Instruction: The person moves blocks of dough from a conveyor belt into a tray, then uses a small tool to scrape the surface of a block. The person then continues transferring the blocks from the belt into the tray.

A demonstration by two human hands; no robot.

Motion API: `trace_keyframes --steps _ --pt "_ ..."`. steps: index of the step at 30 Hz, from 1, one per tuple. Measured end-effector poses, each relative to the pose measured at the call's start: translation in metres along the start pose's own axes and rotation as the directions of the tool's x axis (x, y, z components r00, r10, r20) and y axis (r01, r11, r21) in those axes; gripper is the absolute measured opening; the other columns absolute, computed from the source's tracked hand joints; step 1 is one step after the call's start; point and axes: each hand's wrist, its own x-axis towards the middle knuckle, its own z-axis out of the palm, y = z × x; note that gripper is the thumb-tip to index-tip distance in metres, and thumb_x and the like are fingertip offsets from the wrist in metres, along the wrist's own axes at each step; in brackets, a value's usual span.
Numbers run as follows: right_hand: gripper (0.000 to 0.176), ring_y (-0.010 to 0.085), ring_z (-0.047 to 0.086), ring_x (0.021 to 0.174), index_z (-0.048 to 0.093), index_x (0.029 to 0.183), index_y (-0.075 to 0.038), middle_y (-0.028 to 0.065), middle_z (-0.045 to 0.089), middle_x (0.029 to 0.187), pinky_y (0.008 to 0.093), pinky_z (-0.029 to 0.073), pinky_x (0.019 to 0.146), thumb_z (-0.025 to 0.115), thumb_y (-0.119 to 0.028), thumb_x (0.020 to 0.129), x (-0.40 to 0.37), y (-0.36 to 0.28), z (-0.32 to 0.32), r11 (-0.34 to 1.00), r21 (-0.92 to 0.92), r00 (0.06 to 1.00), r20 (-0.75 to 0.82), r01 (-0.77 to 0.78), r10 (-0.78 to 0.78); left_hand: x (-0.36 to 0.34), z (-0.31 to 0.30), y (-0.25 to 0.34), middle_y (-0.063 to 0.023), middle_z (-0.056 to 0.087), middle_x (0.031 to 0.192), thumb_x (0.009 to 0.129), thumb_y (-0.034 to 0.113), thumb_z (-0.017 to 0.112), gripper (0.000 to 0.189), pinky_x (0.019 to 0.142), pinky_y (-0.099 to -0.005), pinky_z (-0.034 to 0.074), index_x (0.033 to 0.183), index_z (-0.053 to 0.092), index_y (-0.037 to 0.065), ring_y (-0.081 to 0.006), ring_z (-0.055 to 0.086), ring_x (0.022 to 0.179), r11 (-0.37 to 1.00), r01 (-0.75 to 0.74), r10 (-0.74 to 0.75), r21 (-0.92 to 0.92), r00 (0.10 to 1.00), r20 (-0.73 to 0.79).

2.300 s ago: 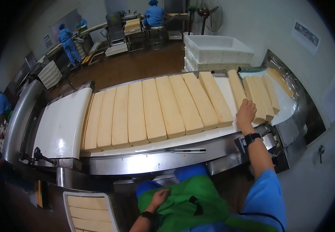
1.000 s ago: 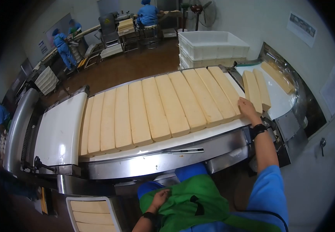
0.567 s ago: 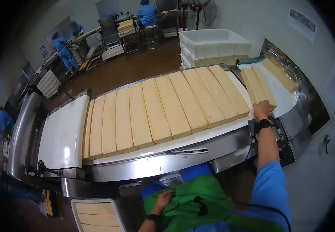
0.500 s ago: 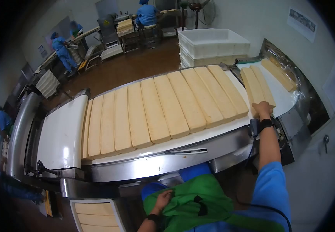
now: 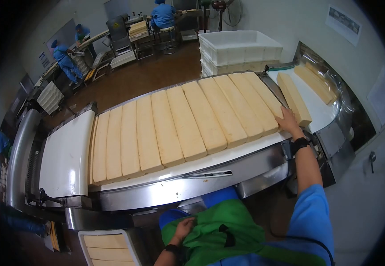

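Note:
My right hand point(image 5: 288, 120) grips the near end of the rightmost long pale-yellow block point(image 5: 262, 95) in a row on the white belt, thumb toward the front and fingers over its right side. Several similar blocks lie close together to its left. Just right of my hand, another pale-yellow block point(image 5: 295, 99) lies on a separate white belt. My left hand point(image 5: 185, 228) is held against my green apron point(image 5: 232, 226), its fingers loosely curled with nothing visible in them.
More blocks point(image 5: 314, 84) lie by a plastic curtain. White crates point(image 5: 241, 46) are stacked behind the belt. A pen-like tool point(image 5: 210, 174) lies on the steel front edge point(image 5: 157, 195). A tray of blocks point(image 5: 106, 248) stands below. Co-workers point(image 5: 163, 17) are farther back.
My right hand has moved left with one block, from the right-hand belt to the end of the row. One of two blocks there remains. My left hand stays at the apron.

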Motion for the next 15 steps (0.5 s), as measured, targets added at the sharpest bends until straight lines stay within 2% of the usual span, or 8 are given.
trace_keyframes --steps 1,5,7,8,10,12,14,15 --pt "0.07 0.0363 0.038 0.12 0.039 0.133 -0.01 0.0186 0.038 0.133 0.0484 0.031 0.098 0.061 -0.041 0.074 0.005 0.012 0.004 0.987 0.131 0.995 0.001 0.097 -0.098 0.001 -0.001 0.001 0.0021 0.059 0.079 0.09 0.015 0.051 0.026 0.059 -0.0207 0.043 0.111 0.06 0.003 -0.0055 0.05 0.066 1.0 0.01 -0.01 -0.002 1.0 0.0" --pt "0.064 0.0361 0.043 0.116 0.046 0.127 -0.006 0.0223 0.046 0.125 0.0421 0.03 0.102 0.061 -0.04 0.075 0.007 0.038 -0.036 0.998 0.029 0.998 0.028 0.056 -0.057 0.002 -0.002 0.001 0.0013 0.06 0.081 0.09 0.015 0.051 0.026 0.059 -0.02 0.043 0.111 0.06 0.003 -0.005 0.05 0.067 1.0 0.02 -0.019 -0.011 0.999 0.03" --pt "0.057 0.0348 0.043 0.118 0.054 0.116 -0.001 0.0228 0.051 0.121 0.0443 0.033 0.099 0.062 -0.037 0.072 -0.004 0.037 -0.041 0.925 -0.214 0.885 -0.419 -0.313 0.202 0.001 0.0 0.003 0.0019 0.057 0.08 0.091 0.013 0.05 0.025 0.06 -0.0201 0.042 0.112 0.059 0.002 -0.0053 0.049 0.066 0.999 0.033 -0.033 0.008 0.999 0.022" --pt "0.057 0.0348 0.043 0.118 0.054 0.116 -0.001 0.0228 0.051 0.121 0.0443 0.033 0.099 0.062 -0.037 0.072 0.006 0.05 -0.04 0.927 -0.21 0.884 -0.423 -0.31 0.2 0.003 -0.001 0.006 0.0025 0.054 0.078 0.091 0.01 0.049 0.025 0.061 -0.0203 0.042 0.112 0.057 0.001 -0.0056 0.048 0.066 0.999 0.042 -0.042 0.028 0.999 0.014" --pt "0.058 0.0329 0.045 0.117 0.056 0.111 0.001 0.0212 0.053 0.119 0.0442 0.036 0.096 0.066 -0.035 0.068 0.021 0.066 -0.047 0.885 0.083 0.888 -0.004 -0.459 0.461 0.002 0.0 0.008 0.0025 0.055 0.078 0.091 0.01 0.049 0.025 0.061 -0.0202 0.042 0.112 0.057 0.001 -0.0054 0.049 0.067 0.999 0.031 -0.031 0.043 1.0 0.002" --pt "0.06 0.0308 0.043 0.119 0.056 0.111 0.0 0.0183 0.048 0.126 0.0445 0.038 0.094 0.069 -0.034 0.064 0.019 0.06 -0.05 0.866 0.081 0.869 0.006 -0.493 0.494 0.001 0.001 0.007 0.0025 0.055 0.078 0.091 0.01 0.048 0.025 0.061 -0.0201 0.042 0.112 0.057 0.0 -0.0052 0.049 0.067 0.998 0.027 -0.027 0.057 1.0 -0.008" --pt "0.058 0.0305 0.042 0.119 0.055 0.111 -0.003 0.0166 0.045 0.129 0.0448 0.038 0.094 0.07 -0.034 0.064 -0.007 0.008 -0.068 0.908 -0.201 0.93 -0.11 -0.368 0.352 0.0 0.002 0.006 0.0026 0.055 0.077 0.091 0.01 0.048 0.024 0.061 -0.0203 0.042 0.112 0.057 0.001 -0.0052 0.048 0.067 0.997 0.073 -0.072 0.017 0.997 -0.015" --pt "0.058 0.0305 0.042 0.119 0.055 0.111 -0.003 0.0166 0.045 0.129 0.0448 0.038 0.094 0.07 -0.034 0.064 -0.007 0.006 -0.066 0.906 -0.209 0.93 -0.11 -0.367 0.351 0.001 0.003 0.003 0.0026 0.055 0.077 0.091 0.01 0.048 0.024 0.061 -0.0203 0.042 0.112 0.057 0.001 -0.0052 0.048 0.067 0.997 0.076 -0.076 0.012 0.997 -0.011"
